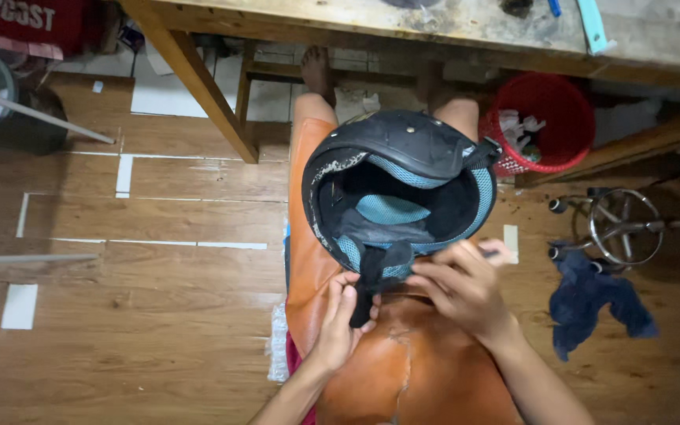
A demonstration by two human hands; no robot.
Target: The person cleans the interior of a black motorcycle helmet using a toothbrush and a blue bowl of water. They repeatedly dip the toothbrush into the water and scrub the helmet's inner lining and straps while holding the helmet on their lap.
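Black helmet (403,189) is lying upside-down on the orange apron (411,370) in the lap, at 12 o'clock from both hands. L hand (340,323) is pinching the black strap (367,287); R hand (462,287) is closing on the rim padding w/ a thin tool. Best keeping strap taut, helmet braced.

- The helmet (399,185) lies upside down on the person's lap, on an apron (411,362) spread over the knees;
- the left hand (340,319) pinches the strap (367,287) at the helmet's near rim; the right hand (458,287) rests just right of it, touching the rim;
- a workbench (434,27) stands beyond the knees;
- a basket (548,118) sits under it, right of the helmet;
- a stool base (619,224) stands further right, a cloth (596,303) on the floor before it.
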